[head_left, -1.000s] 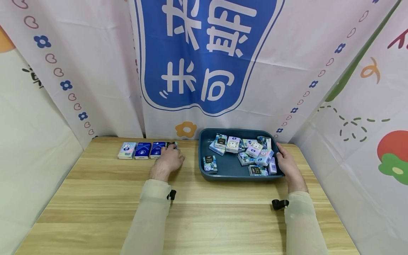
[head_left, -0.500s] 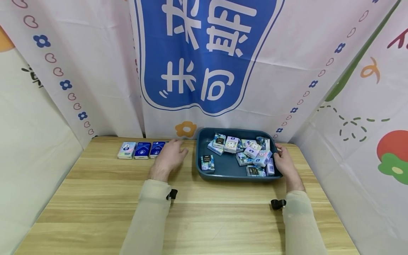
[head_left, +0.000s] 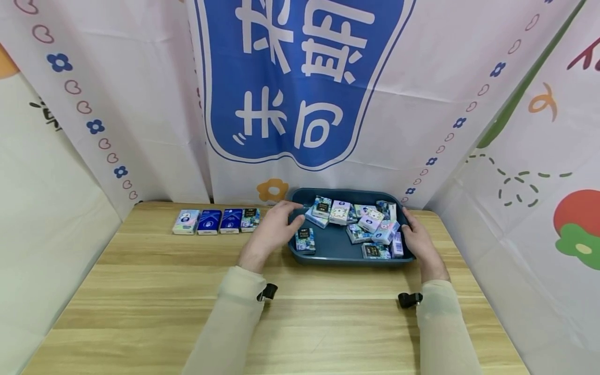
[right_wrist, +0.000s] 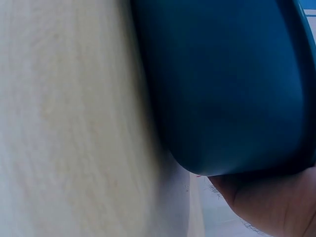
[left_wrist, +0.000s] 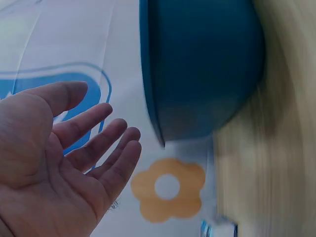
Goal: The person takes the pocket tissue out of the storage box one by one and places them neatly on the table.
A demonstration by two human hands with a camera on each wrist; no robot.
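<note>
A dark teal plastic bin stands on the table, with several small pocket tissue packs lying loosely inside. My left hand is over the bin's left rim, fingers spread and relaxed; the left wrist view shows its palm with nothing in it, apart from the bin wall. My right hand grips the bin's right side, partly hidden behind the wall in the right wrist view. Left of the bin, a patterned tissue pack with a black label ends a row.
Beside that pack stand two dark blue tissue packs and a pastel one, lined up near the table's back edge. A printed white curtain hangs right behind the wooden table.
My left hand let go of the black-labelled pack at the row's end and moved right to the bin's rim. The bin shifted slightly left with my right hand on it.
</note>
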